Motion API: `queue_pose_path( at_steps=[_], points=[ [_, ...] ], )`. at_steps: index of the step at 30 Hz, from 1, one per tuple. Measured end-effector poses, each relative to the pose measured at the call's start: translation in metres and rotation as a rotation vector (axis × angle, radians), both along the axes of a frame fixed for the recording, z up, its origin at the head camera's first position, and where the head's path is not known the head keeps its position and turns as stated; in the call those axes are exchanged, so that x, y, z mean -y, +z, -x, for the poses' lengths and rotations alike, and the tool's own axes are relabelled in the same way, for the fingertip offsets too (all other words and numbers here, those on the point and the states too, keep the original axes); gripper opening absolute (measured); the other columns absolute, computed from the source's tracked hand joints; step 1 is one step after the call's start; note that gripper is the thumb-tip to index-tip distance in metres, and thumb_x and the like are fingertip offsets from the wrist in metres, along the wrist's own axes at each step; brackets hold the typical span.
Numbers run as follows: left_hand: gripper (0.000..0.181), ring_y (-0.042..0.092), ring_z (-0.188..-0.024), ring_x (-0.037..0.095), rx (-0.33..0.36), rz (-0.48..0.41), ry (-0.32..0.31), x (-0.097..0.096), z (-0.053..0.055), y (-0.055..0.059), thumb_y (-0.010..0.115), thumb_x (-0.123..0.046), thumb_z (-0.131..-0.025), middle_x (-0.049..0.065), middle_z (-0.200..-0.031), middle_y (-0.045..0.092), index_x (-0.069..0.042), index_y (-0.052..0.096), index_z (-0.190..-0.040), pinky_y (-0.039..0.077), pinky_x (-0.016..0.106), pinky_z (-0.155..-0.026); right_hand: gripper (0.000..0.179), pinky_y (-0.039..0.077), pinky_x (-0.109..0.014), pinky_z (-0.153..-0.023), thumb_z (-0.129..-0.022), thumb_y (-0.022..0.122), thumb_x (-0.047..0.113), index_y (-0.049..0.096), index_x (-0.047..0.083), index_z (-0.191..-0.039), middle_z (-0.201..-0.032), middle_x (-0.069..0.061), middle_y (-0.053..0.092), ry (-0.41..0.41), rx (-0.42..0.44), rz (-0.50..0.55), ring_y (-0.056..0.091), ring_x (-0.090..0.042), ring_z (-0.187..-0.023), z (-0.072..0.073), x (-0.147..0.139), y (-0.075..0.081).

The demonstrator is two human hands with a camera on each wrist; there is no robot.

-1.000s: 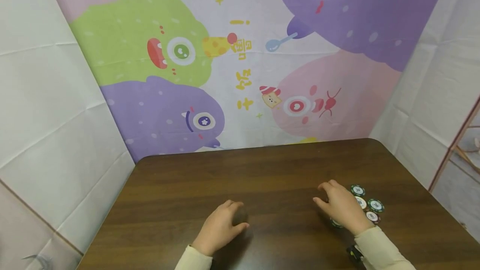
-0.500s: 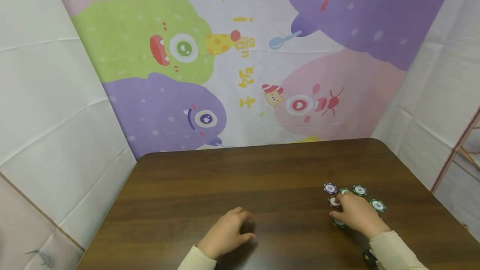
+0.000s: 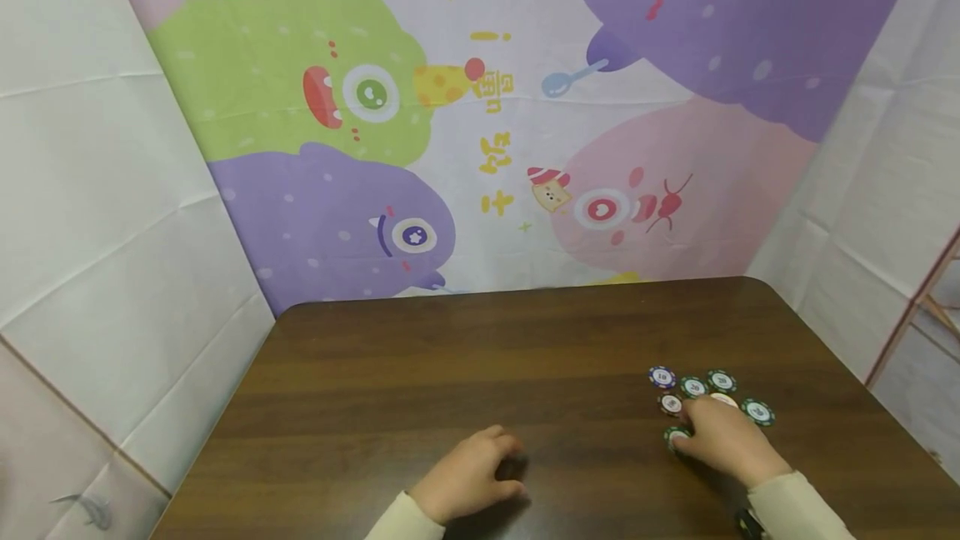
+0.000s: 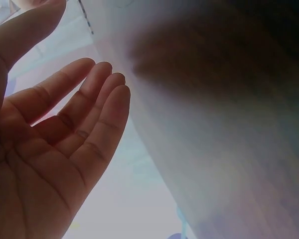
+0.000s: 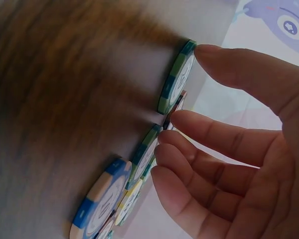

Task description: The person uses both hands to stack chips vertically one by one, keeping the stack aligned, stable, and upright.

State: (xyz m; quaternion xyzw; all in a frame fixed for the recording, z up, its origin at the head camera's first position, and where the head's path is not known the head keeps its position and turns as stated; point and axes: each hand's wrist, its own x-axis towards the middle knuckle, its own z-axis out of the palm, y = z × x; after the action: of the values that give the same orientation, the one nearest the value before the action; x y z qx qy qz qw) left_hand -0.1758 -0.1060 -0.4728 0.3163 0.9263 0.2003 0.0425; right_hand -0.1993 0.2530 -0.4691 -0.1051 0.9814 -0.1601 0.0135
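Note:
My right hand is over the cluster of poker chips at the table's right side. Its thumb tip meets the edge of a green chip, the one nearest my body. The index fingertip is by a brown-red chip, and the fingers are gently bent. Around it lie a blue chip marked 10, green chips marked 20, and a yellow chip partly hidden by the hand. My left hand hovers low over the table, fingers loosely bent, palm holding nothing in the left wrist view.
The brown wooden table has rounded far corners. Behind it hangs a cartoon-monster cloth, and pale panels stand on both sides. A dark object sits beneath my right wrist.
My right hand has drawn back to the right and lowered onto the chips, uncovering the blue and brown-red ones. My left hand has drifted slightly right and nearer my body.

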Motion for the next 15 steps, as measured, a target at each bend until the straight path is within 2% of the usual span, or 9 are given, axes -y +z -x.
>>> queue_pose_path(
  at_steps=[4,8,15],
  points=[
    [0.048,0.061,-0.098,0.006,0.013,0.010,0.003,-0.0017,-0.0006,0.0017,0.079,-0.038,-0.080,-0.006,-0.109,0.064,-0.011,0.066,-0.118,0.052,0.024,-0.086,0.032,0.029,-0.029,-0.053,-0.077,0.077,0.023,0.048,0.014,-0.067,-0.064,0.003,0.043,-0.001,0.022,0.003,0.038,-0.013,-0.059,-0.0017,0.0010,0.0013],
    [0.048,0.061,-0.100,0.006,0.008,0.028,0.002,-0.0032,-0.0005,0.0020,0.079,-0.038,-0.079,-0.006,-0.110,0.065,-0.012,0.067,-0.118,0.052,0.025,-0.087,0.037,0.027,-0.028,-0.051,-0.075,0.077,0.022,0.043,0.015,-0.063,-0.062,0.003,0.037,-0.016,0.056,0.017,0.036,-0.013,-0.056,-0.0022,0.0021,0.0008],
    [0.047,0.061,-0.099,0.006,-0.025,0.055,-0.025,-0.0063,0.0023,0.0004,0.080,-0.038,-0.079,-0.006,-0.110,0.065,-0.013,0.068,-0.116,0.052,0.023,-0.087,0.041,0.024,-0.027,-0.052,-0.073,0.076,0.019,0.037,0.017,-0.060,-0.061,0.005,0.030,-0.010,0.048,0.022,0.032,-0.012,-0.055,-0.0018,0.0026,0.0001]
  ],
)
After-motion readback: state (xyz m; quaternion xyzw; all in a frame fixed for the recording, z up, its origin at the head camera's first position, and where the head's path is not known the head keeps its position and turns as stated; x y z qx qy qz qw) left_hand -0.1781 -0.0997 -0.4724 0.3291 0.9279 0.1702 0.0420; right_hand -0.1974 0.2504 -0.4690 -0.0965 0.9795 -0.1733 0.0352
